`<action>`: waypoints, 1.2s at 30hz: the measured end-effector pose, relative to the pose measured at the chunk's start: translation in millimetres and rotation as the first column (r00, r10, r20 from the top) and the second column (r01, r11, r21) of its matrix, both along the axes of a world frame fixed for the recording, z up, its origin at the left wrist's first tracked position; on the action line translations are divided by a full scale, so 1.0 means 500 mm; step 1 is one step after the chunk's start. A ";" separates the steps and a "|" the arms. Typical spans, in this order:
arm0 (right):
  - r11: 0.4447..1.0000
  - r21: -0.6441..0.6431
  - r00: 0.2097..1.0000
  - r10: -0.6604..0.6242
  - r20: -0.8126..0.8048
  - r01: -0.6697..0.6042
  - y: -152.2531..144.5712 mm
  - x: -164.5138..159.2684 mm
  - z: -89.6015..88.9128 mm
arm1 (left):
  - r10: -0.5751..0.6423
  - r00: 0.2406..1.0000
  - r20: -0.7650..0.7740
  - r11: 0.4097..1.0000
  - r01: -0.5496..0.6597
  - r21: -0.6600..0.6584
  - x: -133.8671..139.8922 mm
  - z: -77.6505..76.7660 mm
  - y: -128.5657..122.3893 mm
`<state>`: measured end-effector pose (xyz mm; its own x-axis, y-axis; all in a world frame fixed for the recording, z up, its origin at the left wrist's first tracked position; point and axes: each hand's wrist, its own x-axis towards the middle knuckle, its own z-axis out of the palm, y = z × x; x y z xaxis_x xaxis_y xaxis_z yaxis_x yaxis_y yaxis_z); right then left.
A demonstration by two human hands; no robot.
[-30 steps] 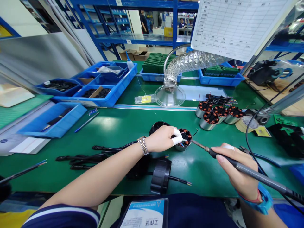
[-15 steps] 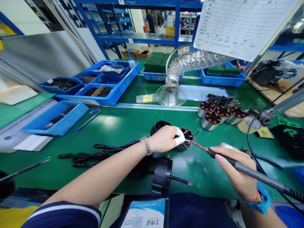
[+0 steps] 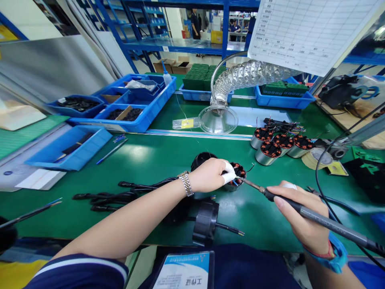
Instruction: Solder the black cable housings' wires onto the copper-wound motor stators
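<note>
My right hand (image 3: 305,212) grips a soldering iron (image 3: 319,222) like a pen, its tip pointing left. The tip meets the top of a copper-wound motor stator (image 3: 240,170), close to my left fingertips. My left hand (image 3: 212,175), with white covers on its fingers, is closed in a pinch over the stator's near left side; what it pinches is hidden. A short blue wire (image 3: 235,182) shows just below those fingertips. Behind the left hand is a round black housing (image 3: 203,158). Nearer me lies a black cap (image 3: 206,220) with a cable through it.
Several stators (image 3: 269,150) stand at the right, beside a bundle of wires (image 3: 282,125). A fume extractor hood (image 3: 218,120) hangs over the middle. Black cables (image 3: 111,198) lie left of my forearm. Blue bins (image 3: 138,126) stand at the back left; pliers (image 3: 337,202) lie beyond my right hand.
The view has shifted very slightly. Both hands, the soldering iron and the stator keep practically the same positions, with the iron's tip still at the stator.
</note>
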<state>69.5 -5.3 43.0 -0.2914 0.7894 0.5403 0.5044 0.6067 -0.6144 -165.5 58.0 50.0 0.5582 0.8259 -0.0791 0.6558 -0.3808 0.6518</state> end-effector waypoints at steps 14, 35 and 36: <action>1.000 -0.019 1.000 -0.009 0.000 0.009 0.003 0.001 0.001 | -0.020 1.000 0.004 0.999 0.020 0.033 0.001 -0.003 0.003; 0.999 -0.045 1.000 -0.001 -0.002 0.001 0.010 0.002 0.005 | -0.027 1.000 0.003 0.999 0.027 0.038 0.000 -0.004 0.005; 0.999 -0.045 1.000 -0.006 -0.011 0.005 0.010 0.004 0.005 | -0.027 1.000 0.005 0.999 0.027 0.034 0.001 -0.004 0.005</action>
<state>71.5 -0.6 45.4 -0.2812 0.8146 0.5073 0.5009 0.5755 -0.6464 -165.2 60.6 48.2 0.5808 0.8126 -0.0484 0.6416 -0.4204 0.6416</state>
